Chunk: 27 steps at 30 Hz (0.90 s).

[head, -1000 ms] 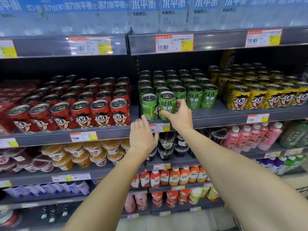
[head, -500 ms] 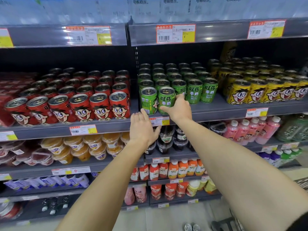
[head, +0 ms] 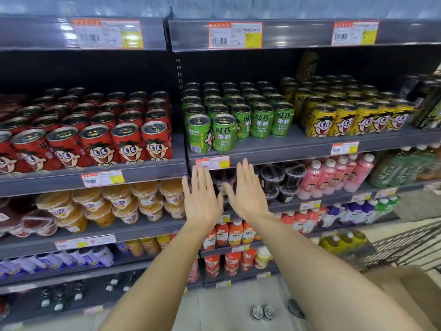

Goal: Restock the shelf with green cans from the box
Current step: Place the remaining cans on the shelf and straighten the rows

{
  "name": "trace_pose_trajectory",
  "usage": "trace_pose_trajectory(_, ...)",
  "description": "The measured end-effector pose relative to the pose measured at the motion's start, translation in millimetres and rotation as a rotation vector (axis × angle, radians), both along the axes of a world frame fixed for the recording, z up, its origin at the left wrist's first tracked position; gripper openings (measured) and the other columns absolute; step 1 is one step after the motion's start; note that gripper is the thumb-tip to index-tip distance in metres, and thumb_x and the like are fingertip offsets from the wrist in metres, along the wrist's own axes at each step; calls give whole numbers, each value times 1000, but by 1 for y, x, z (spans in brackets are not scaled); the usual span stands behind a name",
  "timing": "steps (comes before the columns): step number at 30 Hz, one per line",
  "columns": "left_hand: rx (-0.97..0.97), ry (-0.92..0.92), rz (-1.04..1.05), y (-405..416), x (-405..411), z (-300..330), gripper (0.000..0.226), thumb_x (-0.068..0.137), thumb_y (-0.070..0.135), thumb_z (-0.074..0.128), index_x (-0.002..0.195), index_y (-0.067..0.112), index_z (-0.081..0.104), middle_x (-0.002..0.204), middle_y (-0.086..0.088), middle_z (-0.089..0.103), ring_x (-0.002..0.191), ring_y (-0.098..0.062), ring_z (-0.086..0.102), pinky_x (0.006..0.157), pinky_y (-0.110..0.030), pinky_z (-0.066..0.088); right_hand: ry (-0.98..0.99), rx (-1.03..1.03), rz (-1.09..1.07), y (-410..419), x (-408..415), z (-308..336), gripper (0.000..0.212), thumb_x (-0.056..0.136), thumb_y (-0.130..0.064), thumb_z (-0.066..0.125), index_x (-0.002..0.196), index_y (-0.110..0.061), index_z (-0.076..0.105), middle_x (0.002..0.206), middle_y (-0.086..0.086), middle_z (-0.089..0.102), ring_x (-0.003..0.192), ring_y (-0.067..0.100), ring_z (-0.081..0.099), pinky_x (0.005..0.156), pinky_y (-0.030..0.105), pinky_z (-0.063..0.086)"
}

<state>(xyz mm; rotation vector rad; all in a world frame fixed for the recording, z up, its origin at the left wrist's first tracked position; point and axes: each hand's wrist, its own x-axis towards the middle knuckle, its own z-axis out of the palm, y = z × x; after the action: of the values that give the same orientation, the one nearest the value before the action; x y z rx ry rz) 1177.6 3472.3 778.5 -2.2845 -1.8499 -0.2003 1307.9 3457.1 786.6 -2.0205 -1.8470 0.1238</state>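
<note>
At centre frame, below the shelf (head: 310, 145) lip: right hand (head: 248, 195) has let go of the front green can (head: 224, 133) it gripped a moment ago; left hand (head: 201, 199) has dropped alongside. Both now flat, fingers straight and spread, holding nothing.

Green cans: front two stand forward at 12 o'clock from the hands; gap beside them toward 1 o'clock, so more stock is likely needed.

Box (head: 405, 295) at 5 o'clock (cardboard edge only, contents unseen); two can tops (head: 262, 312) on the floor at 6 o'clock.

Neighbours: red cans (head: 95, 144) at 10 o'clock, yellow cans (head: 353, 118) at 2 o'clock. Upper shelf overhang limits lift height.
</note>
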Motion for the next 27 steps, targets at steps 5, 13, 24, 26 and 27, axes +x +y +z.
trace_pose_trajectory(5, -368, 50, -210, -27, 18, -55, 66, 103, 43, 21, 154, 5, 3, 161, -18, 6, 148, -32, 5, 118, -48, 12, -32, -313, -24, -42, 26, -50, 73, 102, -53, 26, 157, -10, 5, 164, 9, 3, 151, 23, 8, 121, 39, 14)
trace_pose_trajectory(13, -705, 170, -443, -79, 58, -125, 44, 102, 38, 34, 128, 10, 55, 131, -15, 56, 120, -32, 53, 95, -41, 43, -46, -783, -173, -124, 74, -128, 66, 100, -56, 32, 142, -6, 37, 146, 17, 40, 132, 34, 40, 103, 46, 39)
trace_pose_trajectory(24, -868, 190, -519, -158, 114, -285, 47, 101, 33, 36, 141, 8, 36, 143, -15, 41, 130, -29, 41, 103, -41, 30, 24, -1061, -58, -203, 102, -335, 51, 99, -43, 37, 140, -12, 38, 140, 12, 47, 127, 30, 46, 102, 38, 37)
trace_pose_trajectory(26, -907, 200, -492, -162, 117, -341, 44, 101, 35, 35, 136, 9, 40, 139, -14, 43, 127, -29, 42, 102, -41, 30, 54, -1097, -77, -209, 116, -391, 59, 100, -52, 33, 144, -13, 35, 144, 9, 43, 131, 28, 42, 105, 38, 36)
trace_pose_trajectory(27, -929, 196, -482, -165, 118, -368, 44, 101, 36, 34, 135, 9, 40, 138, -13, 43, 126, -28, 42, 101, -41, 31, 61, -1112, -87, -213, 124, -418, 63, 100, -55, 31, 147, -13, 33, 147, 8, 41, 134, 28, 40, 106, 38, 36)
